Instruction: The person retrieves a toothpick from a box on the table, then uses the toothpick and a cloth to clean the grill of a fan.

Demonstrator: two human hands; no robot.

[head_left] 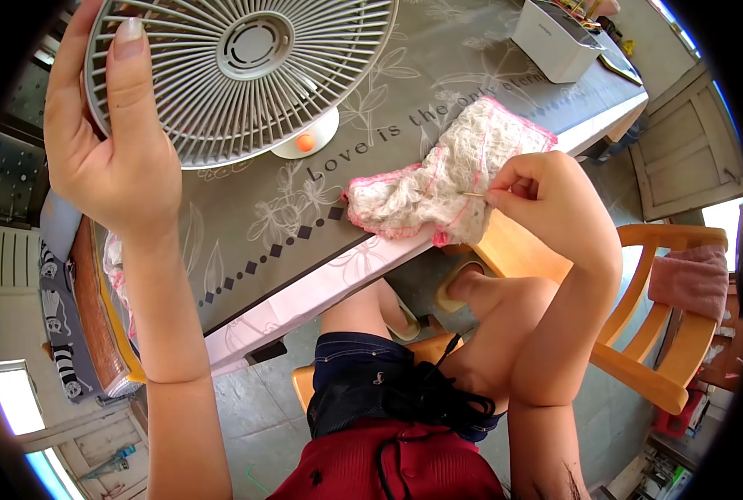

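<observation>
Fan (259,52), standing on the table (305,242): a round grey grille of fine radiating ribs about a plain hub, above a white base bearing an orange button (305,142). Cloth (463,162), at the table's near edge: white, puckered and lacy, trimmed in bright pink, rumpled and reaching over that edge. My left hand (120,154), raised at the table's left part, grips the fan's rim, thumb laid across the ribs. My right hand (552,204), by the table's near edge, is bent inward at the wrist, fingers curled, pinching a thin rod (475,194) over the cloth; I cannot tell what it is.
</observation>
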